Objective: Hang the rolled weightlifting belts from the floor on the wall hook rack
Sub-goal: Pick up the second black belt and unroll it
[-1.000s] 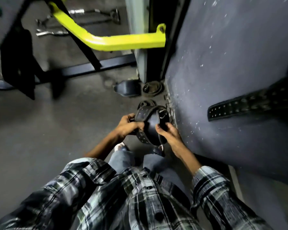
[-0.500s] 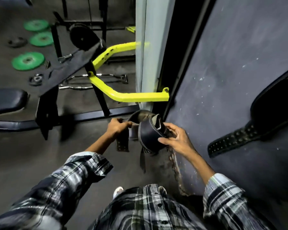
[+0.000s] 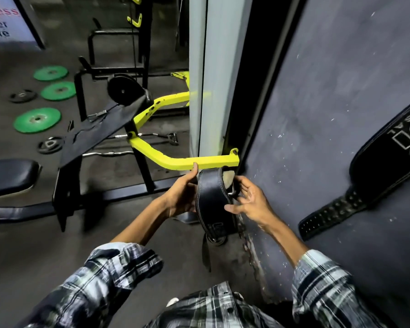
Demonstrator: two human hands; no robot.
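Gym's pretty dim, dark rubbery floor (image 3: 45,252) with a scuffed, flaking patch right where it meets the grey wall (image 3: 317,114) on the right, and that wall is speckled with little white chips. The person in the plaid shirt (image 3: 218,306) is standing close to the wall with a rolled black leather belt (image 3: 211,197) held up in front of them, off the floor, just under the end of a yellow machine arm (image 3: 199,159). Left hand (image 3: 182,195) is wrapped around the left side of the roll, thumb up along its top edge. Right hand (image 3: 249,202) is on the other side with fingers spread and mostly loose, thumb pressed against the face of the belt, fingertips by the metal buckle (image 3: 232,189), so more steadying than gripping. A loose strap end (image 3: 206,254) dangles down from the roll toward the floor. Another black belt (image 3: 376,181) is hanging flat against the wall off to the right, studded holes along its tail and white lettering on the wide part; what it hangs from is out of shot. Behind, a white pillar (image 3: 213,79), a black padded bench (image 3: 7,178), green weight plates (image 3: 37,119) and some small dark ones lying on the floor, plus a curl bar (image 3: 104,153) and cable handles under the machine frame.
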